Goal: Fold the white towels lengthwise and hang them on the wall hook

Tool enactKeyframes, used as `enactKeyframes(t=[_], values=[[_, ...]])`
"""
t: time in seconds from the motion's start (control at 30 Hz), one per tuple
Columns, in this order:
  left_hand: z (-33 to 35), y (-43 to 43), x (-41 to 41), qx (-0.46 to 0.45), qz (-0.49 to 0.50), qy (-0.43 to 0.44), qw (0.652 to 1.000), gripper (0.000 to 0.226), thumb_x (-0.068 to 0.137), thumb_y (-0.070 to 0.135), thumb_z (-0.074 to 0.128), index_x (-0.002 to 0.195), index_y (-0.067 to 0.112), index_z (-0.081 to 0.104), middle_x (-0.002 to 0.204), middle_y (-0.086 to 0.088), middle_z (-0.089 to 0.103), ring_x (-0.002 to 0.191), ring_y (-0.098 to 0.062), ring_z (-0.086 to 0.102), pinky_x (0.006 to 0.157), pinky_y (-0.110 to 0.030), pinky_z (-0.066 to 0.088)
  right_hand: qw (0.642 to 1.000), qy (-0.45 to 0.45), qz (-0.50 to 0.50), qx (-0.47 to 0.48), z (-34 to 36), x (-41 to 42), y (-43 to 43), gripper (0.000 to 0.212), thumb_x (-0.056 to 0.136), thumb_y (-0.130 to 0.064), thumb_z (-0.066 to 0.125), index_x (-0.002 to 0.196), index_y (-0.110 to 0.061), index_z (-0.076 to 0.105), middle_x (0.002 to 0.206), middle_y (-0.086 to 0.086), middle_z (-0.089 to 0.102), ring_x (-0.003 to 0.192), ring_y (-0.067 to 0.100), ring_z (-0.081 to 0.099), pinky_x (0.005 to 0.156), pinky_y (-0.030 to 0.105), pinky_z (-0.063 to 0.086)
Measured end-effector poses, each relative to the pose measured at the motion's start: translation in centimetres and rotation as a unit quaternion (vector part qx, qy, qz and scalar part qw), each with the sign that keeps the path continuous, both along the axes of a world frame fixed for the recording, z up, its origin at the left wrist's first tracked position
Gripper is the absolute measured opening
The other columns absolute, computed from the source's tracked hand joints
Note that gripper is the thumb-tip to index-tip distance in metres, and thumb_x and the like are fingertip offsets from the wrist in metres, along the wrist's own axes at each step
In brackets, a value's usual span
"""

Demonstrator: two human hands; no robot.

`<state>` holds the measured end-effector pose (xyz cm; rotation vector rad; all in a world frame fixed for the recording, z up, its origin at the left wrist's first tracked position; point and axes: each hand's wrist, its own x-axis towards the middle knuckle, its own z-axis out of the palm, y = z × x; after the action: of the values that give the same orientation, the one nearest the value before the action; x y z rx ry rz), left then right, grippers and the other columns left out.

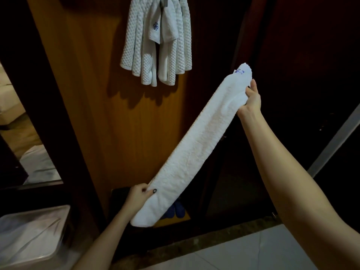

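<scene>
A white towel (196, 145), folded into a long narrow strip, stretches diagonally from lower left to upper right in front of a wooden wall panel. My left hand (139, 195) grips its lower end. My right hand (252, 98) grips its upper end, where blue embroidery shows. Above, several white towels (155, 45) hang bunched from a hook (165, 1) at the top edge; one carries a blue logo.
The orange wooden panel (97, 94) stands between dark door frames. A bin lined with a clear plastic bag (33, 236) sits at lower left. Blue slippers (178, 210) lie low behind the towel. White floor tiles (243, 252) are at the bottom.
</scene>
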<state>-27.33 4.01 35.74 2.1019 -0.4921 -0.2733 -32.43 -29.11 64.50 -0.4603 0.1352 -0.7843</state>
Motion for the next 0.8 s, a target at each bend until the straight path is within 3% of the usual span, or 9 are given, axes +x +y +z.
enactKeyframes(t=[0.1,0.23,0.33,0.47,0.57,0.7,0.8], values=[[2.0,2.7,2.5,-0.04,-0.019,0.024,0.999,0.026,0.086,0.019,0.069,0.065,0.008,0.06,0.062,0.0,0.052,0.059,-0.01,0.048,0.057,-0.027,0.034,1.0,0.005,-0.013,-0.009,0.1,-0.2,-0.3,0.028,0.099,-0.001,0.047,0.113,-0.021,0.061,0.098,0.014,0.074,0.085,0.033,0.073,0.073,0.046,0.06],[7.5,5.8,6.5,-0.069,-0.027,-0.015,0.997,0.031,0.088,0.029,0.066,0.059,0.021,0.059,0.056,0.011,0.049,0.053,-0.002,0.045,0.052,-0.021,0.032,0.999,-0.011,-0.033,-0.006,1.5,0.1,-1.0,0.034,0.099,-0.002,0.046,0.126,-0.02,0.057,0.113,0.017,0.068,0.103,0.036,0.068,0.094,0.052,0.052],[12.4,7.0,9.4,-0.074,-0.013,-0.051,0.996,0.022,0.089,0.032,0.066,0.068,0.023,0.067,0.059,0.013,0.057,0.055,0.002,0.051,0.058,-0.023,0.036,0.999,-0.013,-0.035,-0.002,3.3,0.5,-1.2,0.024,0.099,-0.006,0.048,0.114,-0.018,0.062,0.115,0.017,0.068,0.105,0.036,0.067,0.096,0.051,0.051],[18.0,7.7,12.6,-0.091,-0.01,-0.091,0.992,0.008,0.086,0.025,0.069,0.089,0.033,0.069,0.08,0.009,0.071,0.075,-0.004,0.065,0.064,-0.018,0.045,0.999,-0.011,-0.038,-0.005,4.9,1.1,-1.1,0.034,0.1,-0.01,0.045,0.132,-0.01,0.056,0.124,0.02,0.064,0.11,0.036,0.065,0.099,0.048,0.05],[21.8,8.1,14.6,-0.071,0.002,-0.107,0.992,0.022,0.085,0.027,0.071,0.107,0.027,0.067,0.096,0.007,0.068,0.09,-0.009,0.063,0.07,-0.019,0.044,0.996,0.015,-0.065,-0.059,5.6,2.0,-1.5,0.044,0.099,0.001,0.042,0.14,-0.01,0.049,0.132,0.019,0.059,0.117,0.034,0.061,0.1,0.046,0.05],[27.1,8.6,16.8,-0.059,0.017,-0.152,0.986,0.007,0.088,0.031,0.066,0.088,0.028,0.072,0.093,0.008,0.07,0.091,-0.009,0.064,0.068,-0.021,0.042,0.969,0.063,-0.084,-0.223,7.7,3.4,-2.3,0.057,0.094,0.009,0.044,0.146,-0.012,0.04,0.14,0.019,0.05,0.123,0.031,0.056,0.103,0.045,0.047],[31.5,9.5,18.7,-0.09,0.039,-0.17,0.981,0.012,0.088,0.038,0.065,0.087,0.029,0.072,0.09,0.008,0.071,0.088,-0.013,0.066,0.07,-0.026,0.046,0.938,0.119,-0.073,-0.316,10.2,4.7,-3.3,0.07,0.087,0.007,0.059,0.148,-0.02,0.037,0.136,0.015,0.052,0.115,0.026,0.06,0.086,0.041,0.056]])
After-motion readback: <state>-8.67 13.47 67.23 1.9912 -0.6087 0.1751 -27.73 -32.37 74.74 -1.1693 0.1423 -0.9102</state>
